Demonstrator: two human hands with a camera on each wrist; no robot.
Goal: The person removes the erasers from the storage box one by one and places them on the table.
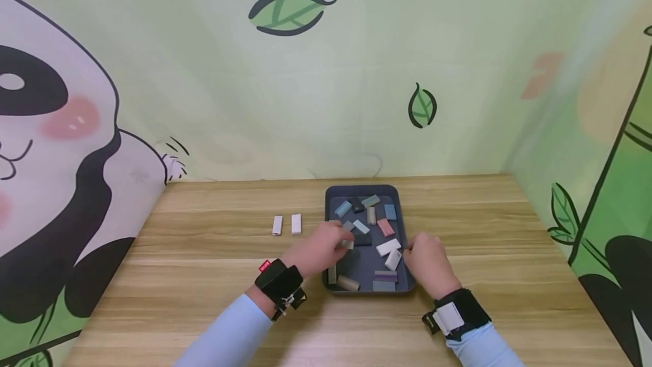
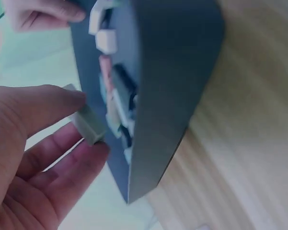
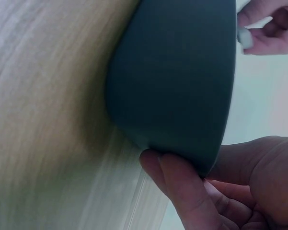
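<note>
A dark blue tray [image 1: 330,197] sits mid-table with several small coloured blocks in it. My left hand [image 1: 342,244] reaches in over the tray's left rim and pinches a small grey-green block [image 2: 90,127] between thumb [image 2: 52,103] and fingers. My right hand [image 1: 410,251] is at the tray's right rim. In the right wrist view its fingers [image 3: 182,187] curl against the tray's outer wall [image 3: 177,72]. A white block [image 1: 388,247] lies in the tray just left of that hand.
Two white blocks [image 1: 277,225] [image 1: 296,223] stand side by side on the wooden table [image 1: 204,276], left of the tray. Painted walls close the table in at the back and on both sides.
</note>
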